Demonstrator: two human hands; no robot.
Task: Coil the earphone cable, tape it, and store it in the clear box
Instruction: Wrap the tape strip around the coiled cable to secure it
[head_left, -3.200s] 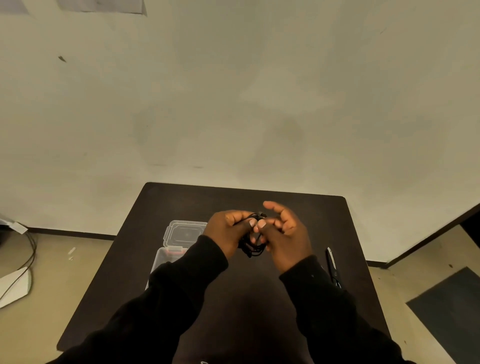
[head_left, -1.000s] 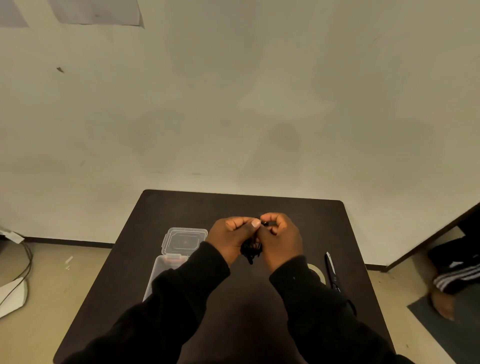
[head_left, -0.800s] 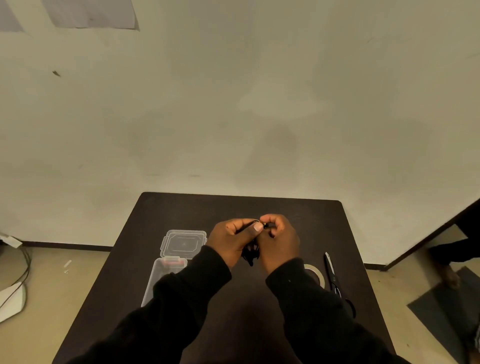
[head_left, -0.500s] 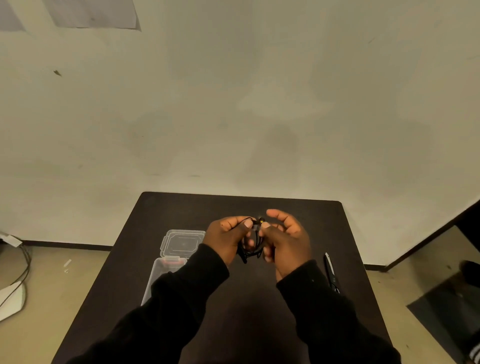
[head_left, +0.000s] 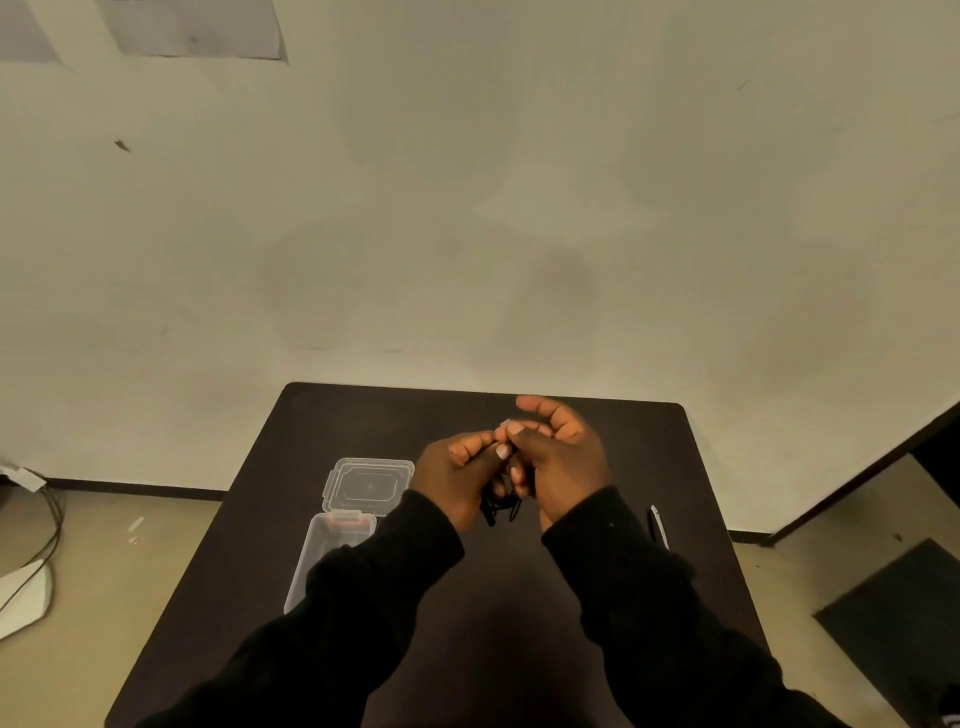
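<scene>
Against a plain beige wall, our dark square counter (head_left: 613, 447) carries an open clear plastic box (head_left: 332, 551); right of it, above the counter, our left hand (head_left: 457, 478) and right hand (head_left: 561, 462) pinch the coiled black earphone cable (head_left: 500, 510), fingers clenched around it.

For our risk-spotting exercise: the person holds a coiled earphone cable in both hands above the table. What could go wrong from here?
1. Loops of the earphone cable hang loose below the left hand and right hand; the coil may unravel if either grip loosens.
2. The open clear box lies by the left sleeve, which might knock it.
</scene>
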